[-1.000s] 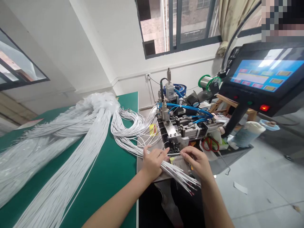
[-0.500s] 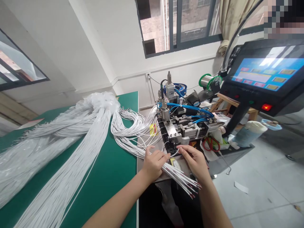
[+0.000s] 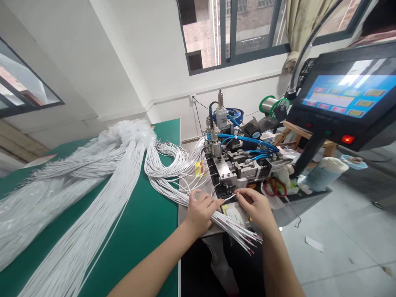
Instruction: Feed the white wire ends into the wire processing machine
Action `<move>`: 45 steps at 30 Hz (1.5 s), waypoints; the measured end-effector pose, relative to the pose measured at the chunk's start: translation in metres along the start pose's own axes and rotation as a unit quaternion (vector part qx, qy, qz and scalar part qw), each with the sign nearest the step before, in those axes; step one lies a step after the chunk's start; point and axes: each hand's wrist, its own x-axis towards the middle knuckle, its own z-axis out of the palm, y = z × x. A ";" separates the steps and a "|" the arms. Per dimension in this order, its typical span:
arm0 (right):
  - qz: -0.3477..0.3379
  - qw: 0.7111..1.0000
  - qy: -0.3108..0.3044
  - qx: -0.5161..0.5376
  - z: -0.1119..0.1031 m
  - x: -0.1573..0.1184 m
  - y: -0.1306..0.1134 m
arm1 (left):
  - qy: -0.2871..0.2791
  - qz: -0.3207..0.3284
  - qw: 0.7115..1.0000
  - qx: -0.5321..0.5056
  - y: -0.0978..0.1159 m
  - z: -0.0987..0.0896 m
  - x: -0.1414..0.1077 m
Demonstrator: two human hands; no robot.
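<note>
My left hand [image 3: 201,212] is closed over a bundle of thin white cables [image 3: 233,229], whose reddish ends fan out toward my lap. From its thumb and fingertip, a single white cable [image 3: 229,197] runs across to my right hand [image 3: 255,206]. The right thumb and forefinger pinch that cable near its end, just in front of the machine [image 3: 227,179] with metal blocks and blue air hoses. The very tip of the cable is too small to make out. More cables [image 3: 168,192] trail from the bundle back to the left.
A green table [image 3: 139,231] at left carries long cable bundles [image 3: 102,206] and plastic wrapping [image 3: 130,132]. To the right are a lit control screen [image 3: 349,97], a solder wire spool [image 3: 270,105], red-handled scissors [image 3: 275,187] and a bluish jar [image 3: 324,175].
My right hand has shifted slightly to the right, and the pinched cable end with it. My left hand has barely moved and keeps its hold on the bundle.
</note>
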 end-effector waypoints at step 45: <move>0.112 0.967 -0.066 0.221 0.016 0.013 0.035 | -0.023 -0.080 0.997 0.007 0.002 0.004 0.002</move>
